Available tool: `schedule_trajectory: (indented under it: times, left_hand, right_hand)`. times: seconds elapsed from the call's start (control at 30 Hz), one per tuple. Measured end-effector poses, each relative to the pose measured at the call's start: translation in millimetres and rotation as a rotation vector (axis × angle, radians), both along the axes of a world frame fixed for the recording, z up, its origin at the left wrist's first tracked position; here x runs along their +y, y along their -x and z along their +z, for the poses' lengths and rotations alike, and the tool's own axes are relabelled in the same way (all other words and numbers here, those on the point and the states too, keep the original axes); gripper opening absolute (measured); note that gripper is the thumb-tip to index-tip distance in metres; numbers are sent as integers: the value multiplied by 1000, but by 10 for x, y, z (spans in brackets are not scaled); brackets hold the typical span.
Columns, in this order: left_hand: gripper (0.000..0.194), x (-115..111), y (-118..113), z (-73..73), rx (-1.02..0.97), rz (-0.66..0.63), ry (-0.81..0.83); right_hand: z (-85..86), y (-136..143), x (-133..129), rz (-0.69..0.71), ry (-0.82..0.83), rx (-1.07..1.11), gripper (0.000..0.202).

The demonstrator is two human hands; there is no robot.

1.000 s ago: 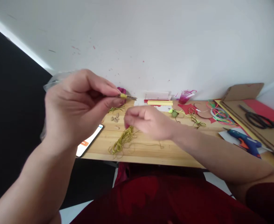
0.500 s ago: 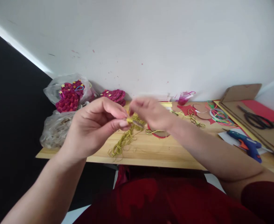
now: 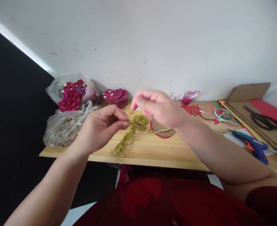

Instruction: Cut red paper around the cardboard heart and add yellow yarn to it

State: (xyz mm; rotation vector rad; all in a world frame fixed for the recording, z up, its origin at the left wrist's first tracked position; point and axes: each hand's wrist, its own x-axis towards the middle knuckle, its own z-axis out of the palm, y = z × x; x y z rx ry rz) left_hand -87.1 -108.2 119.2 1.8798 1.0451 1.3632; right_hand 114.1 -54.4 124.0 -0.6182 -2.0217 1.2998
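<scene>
Left hand point(image 3: 102, 125) pinched thin stick point(image 3: 134, 123) bearing few wraps of tangled olive-gold thread point(image 3: 129, 136); right hand point(image 3: 159, 106) raised, blurred, grip unclear. Thread mostly loose on wooden desk point(image 3: 152, 152); winding barely begun.

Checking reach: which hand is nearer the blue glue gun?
Right. The right hand hovers mid-table, left of the blue glue gun; the left hand is farther left, pinching gold thread.
</scene>
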Motion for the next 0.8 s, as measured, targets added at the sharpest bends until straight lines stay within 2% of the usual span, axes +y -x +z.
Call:
schedule_trajectory:
  times: [0.03, 0.07, 0.13, 0.2, 0.23, 0.3, 0.37, 0.4, 0.43, 0.5, 0.53, 0.57, 0.6, 0.67, 0.7, 0.73, 0.8]
  left_hand:
    - [13, 4, -5, 3, -82, -75, 25]
    - [14, 9, -9, 6, -179, -98, 24]
    - [17, 25, -6, 6, -250, 43, -69]
    - [17, 34, 9, -3, -107, 211, -145]
    - [17, 30, 17, -6, -33, 221, -136]
    - [15, 7, 22, 2, -20, 78, -57]
    - [16, -18, 19, 36, -175, -55, -16]
    - [18, -25, 20, 59, -240, -30, -53]
    - [19, -28, 27, 82, -251, 59, -122]
    - [20, -31, 57, 120, -114, 269, -239]
    - [19, -35, 76, 134, -28, 306, -242]
    - [18, -44, 92, 145, 29, 279, -207]
    - [17, -56, 102, 154, 27, 190, -142]
    - [19, -79, 108, 164, -125, 7, -64]
    - [21, -84, 106, 165, -205, -11, -77]
    - [22, -84, 103, 162, -242, 36, -126]
    - [23, -74, 101, 151, -154, 211, -224]
  right_hand:
    - [7, 1, 9, -69, -6, 9, 28]
    - [12, 4, 4, -69, -9, -39, 26]
    - [24, 13, -39, 61, -3, -188, 22]
    - [48, 22, -79, 199, 12, -174, 24]
    - [63, 27, -81, 198, 15, -96, 27]
    - [83, 43, -46, 77, 23, 29, 31]
    - [81, 66, -9, -29, 23, 19, 32]
    - [79, 77, -7, -19, 25, -39, 33]
    - [84, 86, -18, 34, 24, -114, 32]
    - [121, 91, -57, 185, 22, -173, 31]
    - [151, 89, -69, 224, 24, -119, 31]
    - [180, 89, -71, 193, 22, -47, 32]
    - [201, 91, -62, 125, 10, 17, 33]
    - [209, 107, -36, 13, -9, 23, 35]
    - [199, 119, -31, 7, -10, -50, 35]
    - [187, 132, -34, 27, -6, -136, 35]
    - [183, 148, -56, 169, 3, -197, 31]
